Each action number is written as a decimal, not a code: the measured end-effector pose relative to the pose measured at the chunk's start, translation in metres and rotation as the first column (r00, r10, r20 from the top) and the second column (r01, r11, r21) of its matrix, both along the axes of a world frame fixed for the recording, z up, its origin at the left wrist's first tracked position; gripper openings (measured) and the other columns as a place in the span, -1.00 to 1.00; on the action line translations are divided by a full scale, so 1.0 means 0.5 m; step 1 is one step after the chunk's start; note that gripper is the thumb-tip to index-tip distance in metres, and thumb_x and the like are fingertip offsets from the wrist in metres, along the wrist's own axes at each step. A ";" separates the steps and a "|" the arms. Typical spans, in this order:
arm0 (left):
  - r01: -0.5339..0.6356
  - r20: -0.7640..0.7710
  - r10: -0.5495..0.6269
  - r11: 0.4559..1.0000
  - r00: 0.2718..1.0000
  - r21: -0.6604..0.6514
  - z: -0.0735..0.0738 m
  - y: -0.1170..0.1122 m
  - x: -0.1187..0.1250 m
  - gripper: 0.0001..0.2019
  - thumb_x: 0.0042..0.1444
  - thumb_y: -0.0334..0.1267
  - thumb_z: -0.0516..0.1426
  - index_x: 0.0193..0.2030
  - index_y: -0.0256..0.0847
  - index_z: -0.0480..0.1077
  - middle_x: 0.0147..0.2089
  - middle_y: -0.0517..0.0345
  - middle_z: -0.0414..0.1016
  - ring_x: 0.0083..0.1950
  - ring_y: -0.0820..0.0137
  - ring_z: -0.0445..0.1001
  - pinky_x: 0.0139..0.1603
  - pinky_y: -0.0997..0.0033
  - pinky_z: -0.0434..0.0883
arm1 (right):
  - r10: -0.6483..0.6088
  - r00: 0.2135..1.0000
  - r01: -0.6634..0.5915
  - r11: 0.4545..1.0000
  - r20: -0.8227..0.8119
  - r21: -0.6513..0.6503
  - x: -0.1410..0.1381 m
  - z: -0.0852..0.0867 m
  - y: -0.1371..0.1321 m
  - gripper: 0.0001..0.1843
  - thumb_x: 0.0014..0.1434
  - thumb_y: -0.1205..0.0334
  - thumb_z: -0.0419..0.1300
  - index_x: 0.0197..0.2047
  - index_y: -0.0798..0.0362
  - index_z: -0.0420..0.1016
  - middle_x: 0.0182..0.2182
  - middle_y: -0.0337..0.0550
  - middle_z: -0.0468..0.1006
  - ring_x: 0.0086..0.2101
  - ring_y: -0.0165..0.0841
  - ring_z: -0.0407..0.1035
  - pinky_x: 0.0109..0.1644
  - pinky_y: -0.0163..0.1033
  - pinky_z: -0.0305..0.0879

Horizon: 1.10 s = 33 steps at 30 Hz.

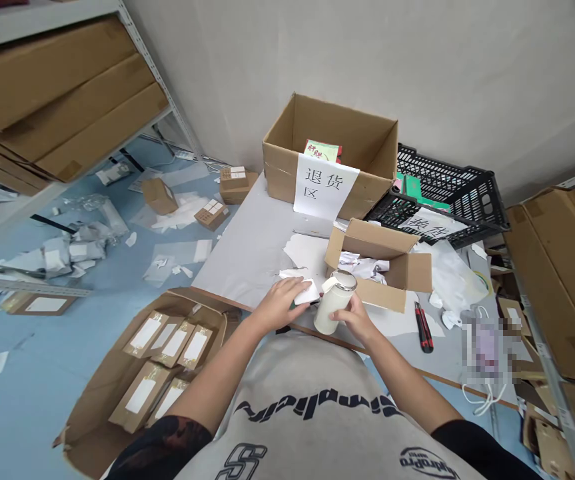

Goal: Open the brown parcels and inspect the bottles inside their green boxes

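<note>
In my right hand (356, 320) is a cream-white vacuum flask (328, 311) with a shiny metal lid and a white tag or strap near its top. It is tilted slightly, close to the table's front edge. My left hand (281, 305) is just left of the flask, its fingers closed over a small white object (309, 292), perhaps a little box or folded paper. Beneath that hand something dark green shows, mostly hidden. Right behind the flask stands an open cardboard box (392, 293) with crumpled white paper (362, 265) inside.
A large carton (280, 170) with a paper sign and a black plastic crate (482, 193) stand at the back. A red-black utility knife (423, 327) lies on the right. Lower left, a big carton (84, 400) holds several small parcels. Shelves flank both sides.
</note>
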<state>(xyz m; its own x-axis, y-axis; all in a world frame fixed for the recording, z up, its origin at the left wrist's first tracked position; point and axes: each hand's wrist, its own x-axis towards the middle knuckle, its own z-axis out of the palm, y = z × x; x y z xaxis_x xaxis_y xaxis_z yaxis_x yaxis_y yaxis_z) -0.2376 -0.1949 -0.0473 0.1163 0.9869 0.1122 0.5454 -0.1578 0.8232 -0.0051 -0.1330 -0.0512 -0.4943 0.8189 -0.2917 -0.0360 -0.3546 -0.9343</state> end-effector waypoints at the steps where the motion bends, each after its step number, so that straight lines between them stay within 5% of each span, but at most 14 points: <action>1: 0.000 0.039 0.000 1.000 0.999 -0.006 0.008 0.007 -0.006 -0.54 0.21 -0.14 0.16 0.27 0.01 0.35 0.28 0.04 0.39 0.31 0.09 0.31 0.34 0.04 0.18 | -0.009 1.000 0.009 1.000 0.003 0.007 -0.001 0.002 -0.001 -0.34 -0.26 0.31 0.43 -0.03 -0.06 0.39 -0.12 -0.17 0.59 -0.10 -0.12 0.45 0.03 0.03 0.34; 6: -0.065 0.169 0.070 0.997 0.983 -0.039 0.029 0.050 -0.029 -0.58 0.32 -0.08 0.02 0.30 0.09 0.31 0.09 0.16 0.54 0.08 0.23 0.49 0.13 0.30 0.37 | -0.055 0.998 0.054 0.998 0.018 0.031 -0.001 0.020 -0.003 -0.33 -0.31 0.29 0.46 -0.06 -0.07 0.41 -0.18 -0.20 0.59 -0.17 -0.15 0.45 -0.01 -0.01 0.34; 10: -0.070 0.092 0.070 0.998 0.993 -0.004 -0.001 0.083 -0.040 -0.60 0.39 -0.12 -0.12 0.24 0.05 0.38 0.07 0.08 0.48 0.09 0.28 0.44 0.16 0.30 0.33 | -0.016 0.999 0.017 0.999 -0.031 0.044 -0.005 0.035 0.006 -0.29 -0.26 0.25 0.47 0.01 -0.07 0.38 -0.16 -0.16 0.58 -0.15 -0.13 0.44 -0.03 -0.01 0.35; 14: -0.196 -0.136 0.196 0.980 0.971 0.013 -0.036 0.088 -0.034 -0.58 0.38 -0.08 -0.11 0.21 -0.04 0.41 0.31 -0.02 0.22 0.31 0.14 0.20 0.31 0.11 0.19 | 0.048 0.998 -0.045 0.997 -0.052 0.057 -0.022 0.041 0.021 -0.25 -0.23 0.22 0.48 0.07 -0.05 0.35 -0.06 -0.10 0.56 -0.08 -0.12 0.43 0.01 0.00 0.34; 17: -0.159 -0.410 0.136 0.987 0.902 -0.023 -0.038 0.074 -0.023 -0.48 0.31 0.06 -0.03 0.32 -0.08 0.27 0.47 -0.03 -0.01 0.41 -0.07 -0.05 0.36 -0.15 0.00 | 0.050 0.998 -0.049 0.997 -0.036 0.053 -0.034 0.038 0.024 -0.16 -0.24 0.23 0.50 0.14 -0.05 0.30 0.02 -0.08 0.53 -0.03 -0.12 0.42 0.06 0.00 0.34; 21: -0.095 -0.559 0.040 0.993 0.828 -0.071 -0.019 0.063 -0.012 -0.33 0.22 0.04 0.08 0.41 -0.18 0.10 0.46 -0.10 0.03 0.32 -0.09 0.08 0.27 -0.12 0.10 | 0.040 0.998 -0.040 0.999 -0.052 0.014 -0.039 0.028 0.016 -0.13 -0.26 0.23 0.51 0.13 -0.06 0.29 -0.02 -0.09 0.55 -0.05 -0.13 0.45 0.06 0.02 0.36; 26: -0.077 -0.542 0.016 0.993 0.840 -0.089 -0.012 0.062 0.004 -0.27 0.08 -0.08 0.18 0.38 -0.23 0.12 0.39 -0.13 0.17 0.22 -0.07 0.17 0.21 -0.06 0.18 | 0.035 0.999 -0.035 0.999 -0.012 0.039 -0.033 0.016 0.002 -0.15 -0.25 0.24 0.52 0.13 -0.05 0.32 0.01 -0.09 0.53 -0.03 -0.13 0.44 0.09 0.01 0.35; 33: -0.097 -0.380 0.016 0.976 0.925 -0.193 -0.028 0.065 0.016 -0.27 0.03 -0.20 0.19 0.37 -0.26 0.13 0.40 -0.15 0.16 0.31 -0.08 0.16 0.30 -0.09 0.14 | 0.103 0.990 -0.123 0.961 0.094 0.246 -0.029 -0.005 -0.014 -0.17 -0.18 0.22 0.50 0.17 -0.03 0.34 0.05 -0.08 0.48 0.04 -0.13 0.37 0.18 -0.04 0.26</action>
